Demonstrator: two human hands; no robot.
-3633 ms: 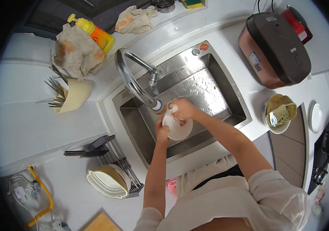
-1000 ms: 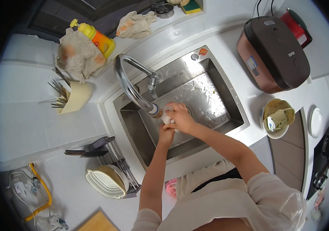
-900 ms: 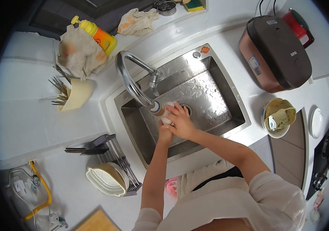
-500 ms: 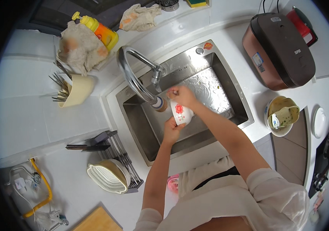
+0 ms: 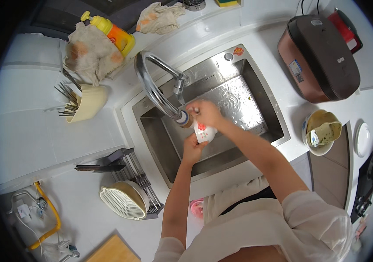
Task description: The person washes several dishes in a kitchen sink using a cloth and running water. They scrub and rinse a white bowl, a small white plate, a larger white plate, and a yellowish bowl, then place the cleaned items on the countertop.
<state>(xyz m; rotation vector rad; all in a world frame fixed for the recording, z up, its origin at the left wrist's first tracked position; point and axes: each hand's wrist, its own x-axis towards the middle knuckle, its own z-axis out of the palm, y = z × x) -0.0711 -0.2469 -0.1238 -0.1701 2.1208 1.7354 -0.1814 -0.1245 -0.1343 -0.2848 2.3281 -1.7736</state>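
A small white bowl point(image 5: 204, 134) with a red flower pattern is tilted over the steel sink point(image 5: 263, 99). My left hand point(image 5: 192, 149) grips its near lower side, fingers wrapped round the edge. Above the bowl, by its upper rim, is my right hand point(image 5: 207, 114), its fingers curled in a pinch. Something small and pale shows at those fingertips, too blurred to name. The mouth of the curved chrome faucet point(image 5: 153, 97) hangs just left of the right hand, close to the bowl. Water ripples over the sink's floor.
Right of the sink are a brown rice cooker point(image 5: 322, 59) and stacked bowls point(image 5: 308, 124). To the left stand a cutlery holder point(image 5: 91, 102) and a rack with a cream colander point(image 5: 123, 203). A yellow pump bottle point(image 5: 126, 43) and cloths point(image 5: 94, 54) lie on the back ledge.
My right hand has shifted slightly down toward the bowl and now covers more of its upper side. The left hand keeps its hold. The whole view has moved a little.
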